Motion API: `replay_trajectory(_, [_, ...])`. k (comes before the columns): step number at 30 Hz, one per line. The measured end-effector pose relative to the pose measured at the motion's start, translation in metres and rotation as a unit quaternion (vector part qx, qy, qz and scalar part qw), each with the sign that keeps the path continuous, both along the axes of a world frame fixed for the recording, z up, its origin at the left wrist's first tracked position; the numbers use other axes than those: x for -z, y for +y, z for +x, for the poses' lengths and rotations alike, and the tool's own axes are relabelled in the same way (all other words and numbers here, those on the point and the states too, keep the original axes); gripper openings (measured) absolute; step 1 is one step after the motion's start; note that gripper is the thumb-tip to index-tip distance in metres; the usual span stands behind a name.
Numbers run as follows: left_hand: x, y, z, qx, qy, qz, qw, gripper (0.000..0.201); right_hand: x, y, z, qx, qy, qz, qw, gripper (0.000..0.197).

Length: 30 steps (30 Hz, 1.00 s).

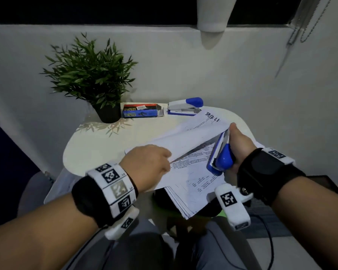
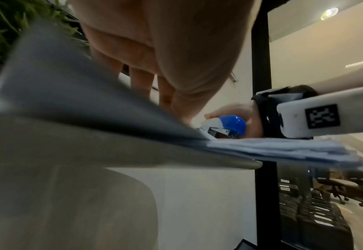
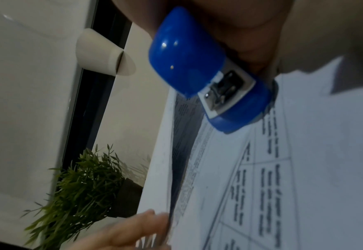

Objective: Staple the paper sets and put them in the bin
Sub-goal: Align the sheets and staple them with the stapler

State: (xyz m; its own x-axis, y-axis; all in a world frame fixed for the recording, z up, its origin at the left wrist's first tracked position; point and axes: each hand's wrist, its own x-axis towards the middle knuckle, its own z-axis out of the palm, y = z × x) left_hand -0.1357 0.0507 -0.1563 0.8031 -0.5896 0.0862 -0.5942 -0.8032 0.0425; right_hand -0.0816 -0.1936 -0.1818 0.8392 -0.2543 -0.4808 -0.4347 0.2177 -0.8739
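The right hand is wrapping its fingers round a blue stapler and bringing its mouth to the far edge of the lifted paper set, which is tilting up over the paper pile on the white table. The left hand is pinching the near edge of that set to hold it up. To do this well, the sheets should probably be lined up and pushed deep into the stapler before squeezing; no bin is showing.
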Motion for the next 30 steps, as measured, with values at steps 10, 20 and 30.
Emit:
replay_trajectory(10, [0.001, -0.007, 0.001, -0.084, 0.055, -0.077, 0.992, 0.041, -0.018, 0.012, -0.016, 0.009, 0.005, 0.019, 1.000, 0.064])
replay_trajectory(20, [0.010, -0.004, 0.015, -0.043, 0.101, 0.106, 0.988, 0.047, -0.023, 0.008, -0.023, 0.108, -0.026, 0.072, 0.991, 0.065])
replay_trajectory(30, [-0.021, -0.002, 0.014, -0.087, 0.072, 0.077, 0.991, 0.038, -0.051, 0.036, -0.002, 0.083, -0.163, 0.091, 0.979, 0.052])
